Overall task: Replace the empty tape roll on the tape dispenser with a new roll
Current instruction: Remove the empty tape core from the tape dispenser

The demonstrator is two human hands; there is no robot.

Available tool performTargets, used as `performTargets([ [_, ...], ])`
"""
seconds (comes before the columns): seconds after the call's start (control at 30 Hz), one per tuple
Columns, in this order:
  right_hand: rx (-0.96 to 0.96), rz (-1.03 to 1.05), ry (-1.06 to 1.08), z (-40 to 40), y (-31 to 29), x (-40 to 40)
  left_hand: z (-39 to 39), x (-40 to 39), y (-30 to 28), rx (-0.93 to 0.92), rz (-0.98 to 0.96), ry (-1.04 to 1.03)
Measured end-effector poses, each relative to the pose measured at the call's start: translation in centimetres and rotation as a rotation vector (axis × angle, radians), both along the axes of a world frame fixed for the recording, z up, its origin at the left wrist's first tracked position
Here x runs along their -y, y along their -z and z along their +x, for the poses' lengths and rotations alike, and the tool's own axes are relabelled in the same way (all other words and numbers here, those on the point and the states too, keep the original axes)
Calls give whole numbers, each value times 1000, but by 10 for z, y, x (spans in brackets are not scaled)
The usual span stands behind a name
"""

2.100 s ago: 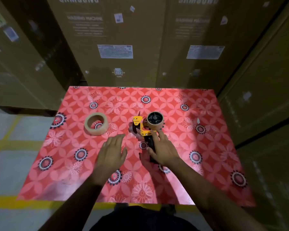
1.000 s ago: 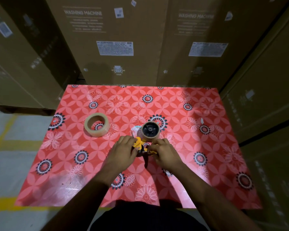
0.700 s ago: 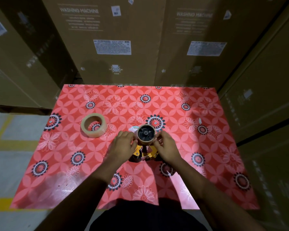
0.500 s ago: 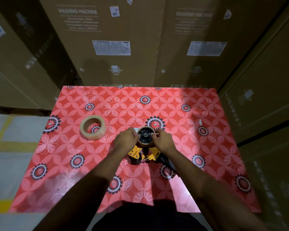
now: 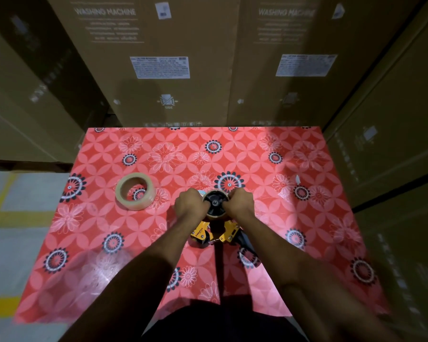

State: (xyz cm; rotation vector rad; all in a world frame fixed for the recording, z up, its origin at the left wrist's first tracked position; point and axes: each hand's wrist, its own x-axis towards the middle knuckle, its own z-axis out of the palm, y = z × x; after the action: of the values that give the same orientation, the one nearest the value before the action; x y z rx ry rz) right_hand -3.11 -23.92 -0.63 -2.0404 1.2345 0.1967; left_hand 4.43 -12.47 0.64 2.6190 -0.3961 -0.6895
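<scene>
Gripping the empty roll (image 5: pixel 216 205): left hand (image 5: pixel 190 206), right hand (image 5: pixel 240 203).

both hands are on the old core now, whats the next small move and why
Probably pull the empty core straight up off the black hub. Both hands, left hand and right hand, already pinch its sides, the yellow dispenser rests on the table, and the new roll lies untouched, waiting.

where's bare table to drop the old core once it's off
Free: the right side of the table, beyond the right hand, and the far strip by the boxes. Crowded: the centre around the dispenser, and left where the new roll lies.
</scene>
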Motion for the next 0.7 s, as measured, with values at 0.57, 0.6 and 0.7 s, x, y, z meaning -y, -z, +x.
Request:
performTargets([
  [0.57,-28,-71,51,0,-20,-15,-8,3,-13,81,136,0],
  [0.6,-25,-72,53,0,-20,-15,-9,2,-14,83,133,1],
  [0.7,-4,-74,48,-6,-18,-13,-8,-7,-14,75,64,40],
])
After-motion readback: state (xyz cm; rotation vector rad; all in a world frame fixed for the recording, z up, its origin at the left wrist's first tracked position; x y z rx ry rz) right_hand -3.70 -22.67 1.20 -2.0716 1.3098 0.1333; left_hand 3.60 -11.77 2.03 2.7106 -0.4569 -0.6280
